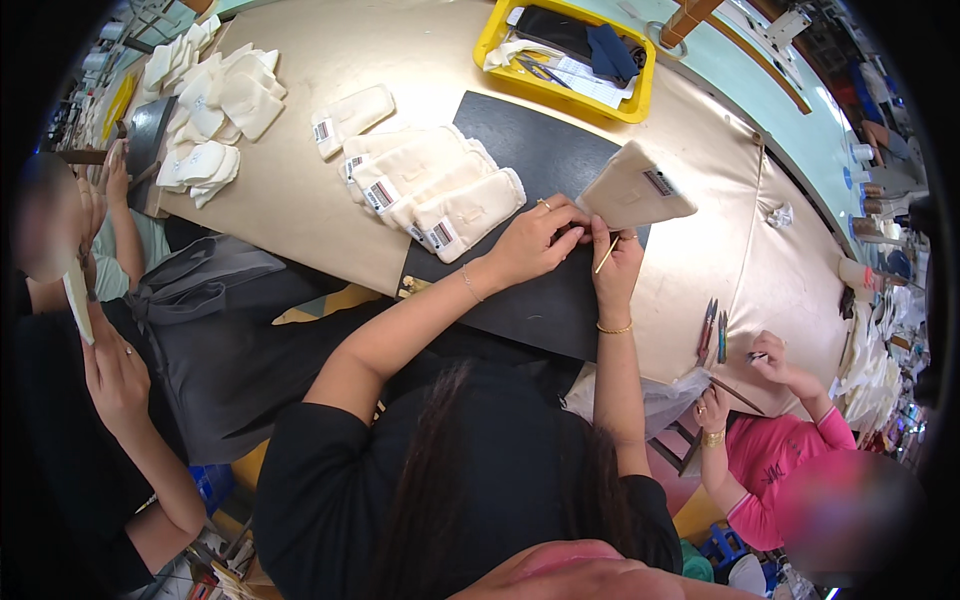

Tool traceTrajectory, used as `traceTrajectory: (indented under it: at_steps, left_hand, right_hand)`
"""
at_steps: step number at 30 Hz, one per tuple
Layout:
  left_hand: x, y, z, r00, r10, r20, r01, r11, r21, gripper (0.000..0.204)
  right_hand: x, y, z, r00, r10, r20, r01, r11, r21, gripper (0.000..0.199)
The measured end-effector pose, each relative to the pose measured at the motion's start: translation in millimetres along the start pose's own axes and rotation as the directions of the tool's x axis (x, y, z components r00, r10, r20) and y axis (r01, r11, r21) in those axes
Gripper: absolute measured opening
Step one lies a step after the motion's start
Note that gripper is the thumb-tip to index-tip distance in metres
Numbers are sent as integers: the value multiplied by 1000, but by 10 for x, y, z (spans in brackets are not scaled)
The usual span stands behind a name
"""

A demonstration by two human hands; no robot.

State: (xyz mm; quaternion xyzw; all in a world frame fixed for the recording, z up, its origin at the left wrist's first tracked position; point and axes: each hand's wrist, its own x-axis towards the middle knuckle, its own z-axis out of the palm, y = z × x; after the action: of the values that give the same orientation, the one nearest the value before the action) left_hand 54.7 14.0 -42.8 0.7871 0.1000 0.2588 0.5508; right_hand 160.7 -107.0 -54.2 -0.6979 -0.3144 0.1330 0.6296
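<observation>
One cream padded fabric piece in work, held up off the worktop over the right part of the black mat, tilted, its face toward the viewer.

Right hand: fingers clamped on the piece's lower edge; a thin yellowish stick juts out by the thumb. Left hand: fingers bunched at the same corner; cannot tell whether they grip the fabric or only touch it.

Progress, as judged: this piece is mid-handling. Overlapping labelled pads lie left of the hands, partly on the mat; a single labelled pad sits just beyond them. Whether these are finished or yet to be handled, cannot tell. Farther left, a loose pile of cream pieces shows no such labels that I can make out; probably work remaining, though that is uncertain.

Look of the piece: cream, flat, thick-edged, roughly rectangular with rounded corners. Small dark-printed label near the right end. Outline holds without drooping, so likely fairly stiff. Fine stitching too small to judge.
</observation>
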Motion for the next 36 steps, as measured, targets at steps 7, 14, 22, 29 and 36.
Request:
traceTrajectory:
  at_steps: [7, 14, 22, 29, 36]
  left_hand:
    - [-21, 19, -5, 1000, 7, 15, -7, 999, 37, 15]
    - [-26, 27, 4, 999, 0, 34, -2, 998, 60, 13]
    - [-52, 73, -1, 997, 69, 16, -70, 996, 62, 18]
    - [7, 619, -365, 989, 115, 89, -119, 992, 46, 18]
    - [701, 484, -1642, 966, -24, -257, 180, 777, 604, 30]
  right_hand:
    - [-1, -26, -1, 1000, 18, 10, -18, 999, 26, 16]
    - [-11, -4, -13, 999, 35, 15, -36, 999, 37, 16]
    - [-27, -22, 6, 991, -39, -128, 47, 997, 63, 12]
    - [-43, 73, -43, 993, -10, -120, 19, 997, 72, 12]
    - [-36, 114, -43, 995, 19, -102, -5, 991, 136, 16]
